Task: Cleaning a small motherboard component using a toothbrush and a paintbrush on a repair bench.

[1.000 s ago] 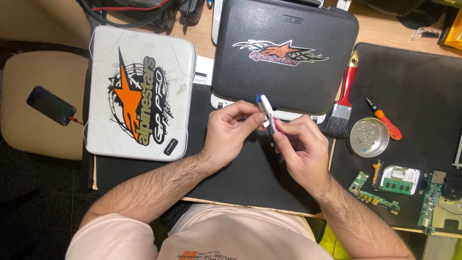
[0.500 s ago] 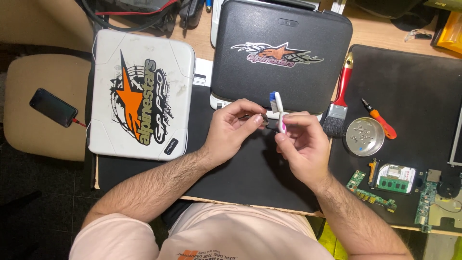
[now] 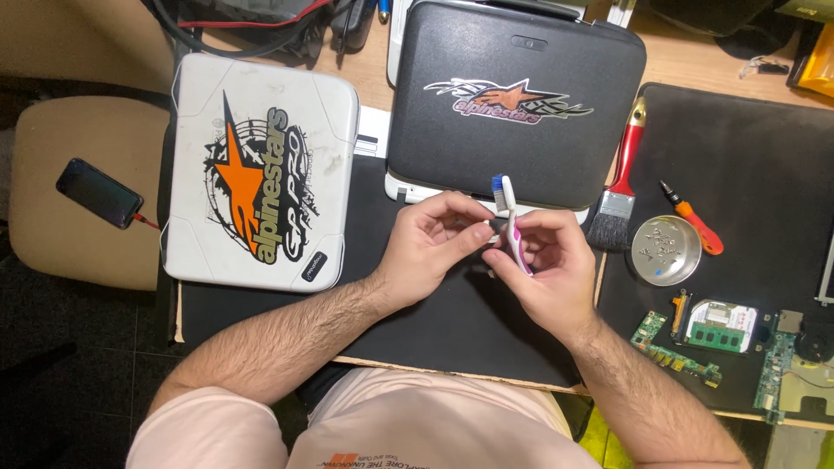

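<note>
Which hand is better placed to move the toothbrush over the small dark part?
Probably the right hand: it already grips the pink-and-white toothbrush by its handle, bristles up. The left hand pinches the small dark part at its fingertips, beside the brush, so it looks better suited to steadying.

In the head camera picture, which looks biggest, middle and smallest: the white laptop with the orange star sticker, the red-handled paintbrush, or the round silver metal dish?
1. White laptop with the orange star sticker: by far the largest.
2. Red-handled paintbrush: long but thin.
3. Round silver metal dish: shorter than the brush, though wider, so these two look close.
</note>
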